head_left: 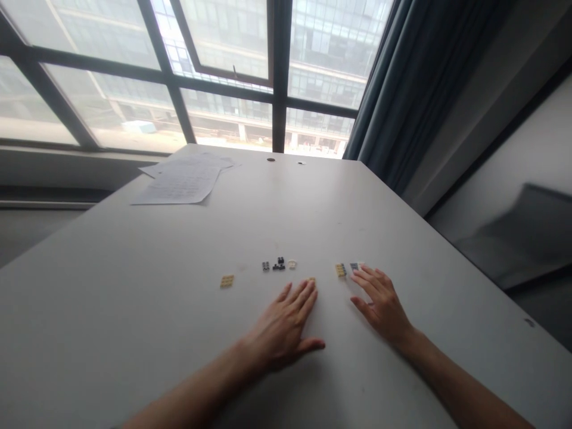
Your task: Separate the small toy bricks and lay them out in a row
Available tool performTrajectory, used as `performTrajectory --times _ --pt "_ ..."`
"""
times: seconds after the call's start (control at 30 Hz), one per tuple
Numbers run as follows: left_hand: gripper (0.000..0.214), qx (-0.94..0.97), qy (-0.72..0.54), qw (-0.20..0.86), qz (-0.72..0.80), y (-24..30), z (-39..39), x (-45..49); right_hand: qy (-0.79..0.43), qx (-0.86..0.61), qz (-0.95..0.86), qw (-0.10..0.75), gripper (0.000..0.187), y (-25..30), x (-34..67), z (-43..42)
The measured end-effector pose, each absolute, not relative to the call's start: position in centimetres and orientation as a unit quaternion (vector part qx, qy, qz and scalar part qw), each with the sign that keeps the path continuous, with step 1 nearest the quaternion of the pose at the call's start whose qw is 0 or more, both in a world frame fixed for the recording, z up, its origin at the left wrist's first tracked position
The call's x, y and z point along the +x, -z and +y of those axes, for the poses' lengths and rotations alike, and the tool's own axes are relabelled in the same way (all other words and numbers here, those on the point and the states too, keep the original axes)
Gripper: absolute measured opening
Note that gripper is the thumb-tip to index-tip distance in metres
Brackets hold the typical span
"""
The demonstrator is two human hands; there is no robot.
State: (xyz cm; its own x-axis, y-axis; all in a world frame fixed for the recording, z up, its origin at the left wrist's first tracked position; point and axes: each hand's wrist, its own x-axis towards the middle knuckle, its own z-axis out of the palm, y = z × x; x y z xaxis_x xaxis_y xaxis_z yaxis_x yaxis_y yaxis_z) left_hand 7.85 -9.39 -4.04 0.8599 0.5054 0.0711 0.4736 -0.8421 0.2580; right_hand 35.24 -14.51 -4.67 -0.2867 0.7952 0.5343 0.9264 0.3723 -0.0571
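My left hand (288, 325) lies palm down over the white table, fingers stretched out and thumb apart. Its fingertips reach a small tan brick (312, 279), which they partly hide. To the right, my right hand (379, 301) is spread with its fingertips at a grey and white piece (356, 266); whether they touch it I cannot tell. Just left of that hand is a tan studded brick (340, 270) with a dark side. Beyond my left hand sit a grey brick (266, 266), black pieces (279, 266) and a white piece (292, 263). Another tan brick (227, 280) lies further left.
Printed sheets of paper (179, 182) lie at the table's (286, 208) far left corner. Two small round items (271, 159) are near its far edge. A small dark object (529, 322) rests by the right edge. Windows and a dark curtain (402, 77) stand behind.
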Motion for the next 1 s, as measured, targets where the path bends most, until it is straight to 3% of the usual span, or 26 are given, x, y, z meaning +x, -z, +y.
performTrajectory --times 0.23,0.47,0.73,1.0 --pt "0.093 0.945 -0.070 0.126 0.293 4.4 -7.5 13.2 0.128 -0.555 -0.779 0.264 0.036 4.4 35.2 -14.5" --pt "0.085 0.942 -0.132 0.035 0.307 4.3 -7.8 11.0 0.114 -0.537 -0.783 0.291 0.033 3.6 33.7 -13.8" --pt "0.071 0.897 -0.136 -0.061 0.417 3.6 -5.4 2.0 0.008 -0.523 -0.829 0.198 0.031 1.4 28.8 -9.2" --pt "0.065 0.892 -0.131 -0.058 0.429 3.7 -5.5 1.2 -0.018 -0.500 -0.858 0.116 0.030 1.7 23.8 -5.6"
